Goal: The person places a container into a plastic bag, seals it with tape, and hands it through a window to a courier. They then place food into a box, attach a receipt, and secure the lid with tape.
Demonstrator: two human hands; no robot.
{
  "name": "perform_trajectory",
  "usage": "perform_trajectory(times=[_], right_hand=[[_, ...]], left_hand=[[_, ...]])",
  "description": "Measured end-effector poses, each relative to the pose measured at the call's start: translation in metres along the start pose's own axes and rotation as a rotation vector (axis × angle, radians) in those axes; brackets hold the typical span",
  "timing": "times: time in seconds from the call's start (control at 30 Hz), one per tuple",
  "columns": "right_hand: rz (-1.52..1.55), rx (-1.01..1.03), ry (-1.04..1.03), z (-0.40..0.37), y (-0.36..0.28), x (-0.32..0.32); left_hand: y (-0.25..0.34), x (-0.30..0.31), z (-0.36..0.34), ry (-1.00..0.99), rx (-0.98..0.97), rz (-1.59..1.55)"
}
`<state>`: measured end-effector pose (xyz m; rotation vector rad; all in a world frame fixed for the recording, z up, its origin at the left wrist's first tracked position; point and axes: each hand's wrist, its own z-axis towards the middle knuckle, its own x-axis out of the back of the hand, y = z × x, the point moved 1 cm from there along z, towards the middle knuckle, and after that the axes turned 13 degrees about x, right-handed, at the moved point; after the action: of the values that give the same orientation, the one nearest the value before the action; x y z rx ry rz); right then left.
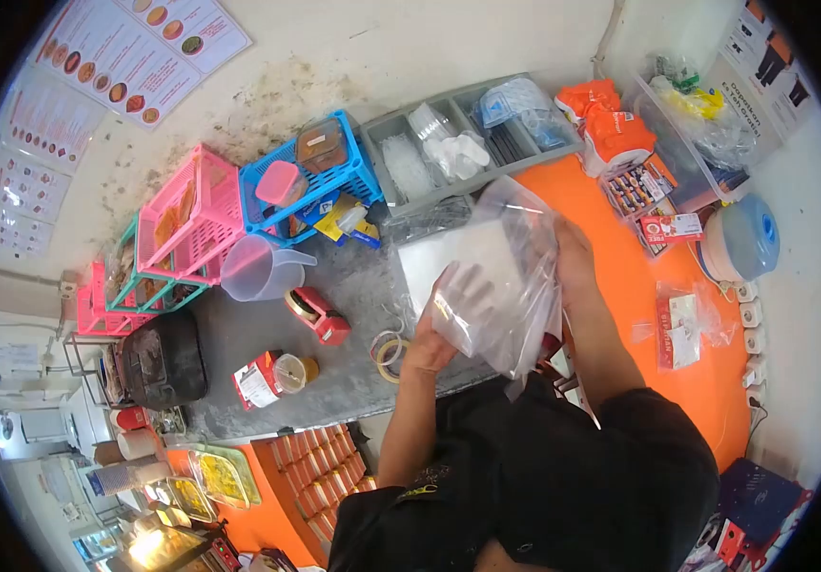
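A large clear plastic bag (506, 286) hangs crumpled between my two hands, over the edge of the dark counter. My left hand (451, 310) is at the bag's left side; its fingers show through the film, stretched out and spread apart. My right hand (571, 255) grips the bag's right side, with its fingertips partly hidden behind the folds. Behind the bag lies a white sheet-like pack (427, 265) on the counter. A roll of tape (389, 351) lies just left of my left wrist.
A red tape dispenser (320, 316), a clear measuring jug (260, 270) and a small tub (294, 373) stand to the left. Blue (358, 162) and pink baskets (191, 214) line the wall beside a grey divided tray (401, 195). The orange tabletop (639, 353) bears a packet (680, 329).
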<state>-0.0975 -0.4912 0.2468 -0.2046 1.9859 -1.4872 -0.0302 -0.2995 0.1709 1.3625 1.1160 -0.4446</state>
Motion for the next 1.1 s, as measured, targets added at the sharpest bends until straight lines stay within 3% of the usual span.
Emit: perform_trajectory(times=[0.03, 0.07, 0.1, 0.17, 0.23, 0.3, 0.33, 0.4, 0.43, 0.5, 0.53, 0.57, 0.63, 0.7, 0.77, 0.8, 0.87, 0.93, 0.97, 1.0, 1.03, 1.07, 1.1], right_hand=[[-0.071, -0.087, 0.117, 0.002, 0.005, 0.009], [-0.080, -0.108, 0.096, 0.005, 0.010, 0.013], [-0.089, -0.118, 0.077, -0.002, 0.015, 0.031], [-0.105, -0.153, 0.006, -0.005, 0.029, 0.044], [-0.117, -0.200, -0.103, 0.010, 0.043, 0.065], [-0.125, -0.254, -0.223, -0.004, 0.060, 0.086], [-0.126, -0.283, -0.279, -0.017, 0.066, 0.104], [-0.133, -0.326, -0.370, -0.002, 0.086, 0.101], [-0.136, -0.339, -0.403, 0.019, 0.094, 0.096], [-0.141, -0.345, -0.446, -0.028, 0.100, 0.105], [-0.142, -0.339, -0.458, -0.020, 0.107, 0.101], [-0.140, -0.329, -0.464, -0.003, 0.114, 0.100], [-0.140, -0.308, -0.472, 0.026, 0.128, 0.092], [-0.143, -0.306, -0.476, 0.010, 0.139, 0.093], [-0.149, -0.303, -0.466, 0.008, 0.156, 0.086], [-0.156, -0.295, -0.456, 0.012, 0.165, 0.078], [-0.165, -0.269, -0.436, 0.034, 0.191, 0.043], [-0.160, -0.233, -0.414, 0.041, 0.211, 0.016], [-0.391, -0.108, -0.575, -0.006, 0.198, -0.016], [-0.562, 0.054, -0.815, -0.012, 0.250, -0.002], [-0.647, 0.304, -1.038, -0.049, 0.248, -0.021], [-0.785, 0.759, -1.305, -0.071, 0.255, -0.030], [-0.891, 0.776, -1.385, -0.102, 0.240, -0.049]], left_hand=[[0.004, -0.012, -0.001, -0.190, 0.045, -0.046], [-0.009, 0.012, 0.002, -0.232, 0.033, -0.244], [-0.014, 0.005, 0.002, -0.203, 0.004, -0.255], [-0.016, -0.024, 0.005, -0.329, -0.120, -0.387], [-0.016, -0.037, 0.002, 0.156, 0.294, -0.228], [-0.032, -0.024, -0.008, -0.147, 0.027, 0.166], [-0.042, -0.008, -0.013, -0.082, -0.023, 0.159], [-0.060, 0.018, -0.018, -0.033, 0.132, -0.006], [-0.064, 0.019, -0.023, 0.004, 0.095, -0.018], [-0.074, 0.017, -0.029, 0.094, 0.126, -0.510], [-0.073, 0.014, -0.031, -0.079, -0.077, -0.054], [-0.074, 0.014, -0.035, -0.070, -0.093, -0.056], [-0.057, -0.010, -0.044, -0.018, -0.246, 0.657], [-0.061, -0.013, -0.055, 0.087, -0.313, 0.631], [-0.080, 0.017, -0.057, 0.283, -0.217, 0.874], [-0.068, 0.003, -0.075, 0.628, -0.352, 0.948], [-0.079, 0.021, -0.094, 0.642, -0.403, 0.193], [-0.070, 0.023, -0.125, 0.582, -0.561, -0.321], [-0.076, 0.040, -0.150, 0.569, -0.572, -0.351], [-0.090, 0.060, -0.179, 0.558, -0.577, -0.383], [-0.098, 0.070, -0.204, 0.601, -0.642, -0.381], [-0.103, 0.073, -0.227, 0.642, -0.710, -0.374], [-0.105, 0.070, -0.247, 0.640, -0.791, -0.423]])
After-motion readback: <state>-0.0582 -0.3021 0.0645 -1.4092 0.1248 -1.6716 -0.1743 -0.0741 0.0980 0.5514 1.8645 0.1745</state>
